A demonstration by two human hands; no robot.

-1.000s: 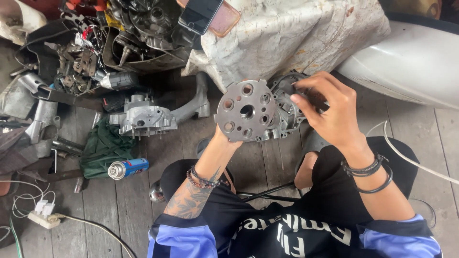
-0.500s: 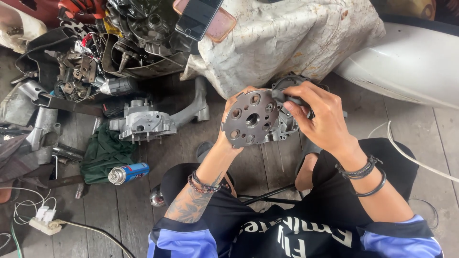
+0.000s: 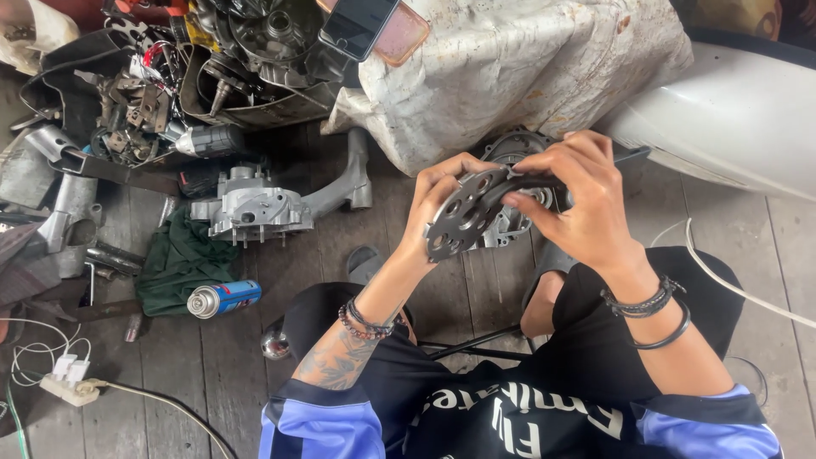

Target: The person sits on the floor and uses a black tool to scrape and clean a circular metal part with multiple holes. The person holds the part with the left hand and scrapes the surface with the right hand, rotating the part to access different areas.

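Observation:
A round grey metal plate with several holes (image 3: 460, 216) is held tilted over my lap. My left hand (image 3: 435, 212) grips its left edge from behind. A dark tool handle (image 3: 535, 181) lies across the plate's upper rim, and my right hand (image 3: 576, 200) is closed on it. Behind both hands, a grey engine casing (image 3: 512, 150) rests on the wooden floor, partly hidden.
A second silver engine case (image 3: 255, 208) lies to the left by a green cloth (image 3: 180, 263) and a blue spray can (image 3: 223, 297). Piled parts and a drill (image 3: 208, 141) sit at the back left. A phone (image 3: 359, 25) rests on a white tarp (image 3: 510, 59); a white cable (image 3: 731, 285) runs right.
The plate has turned from facing me flat to tilted edge-on. My right hand moved from the casing onto the plate's rim with the dark tool.

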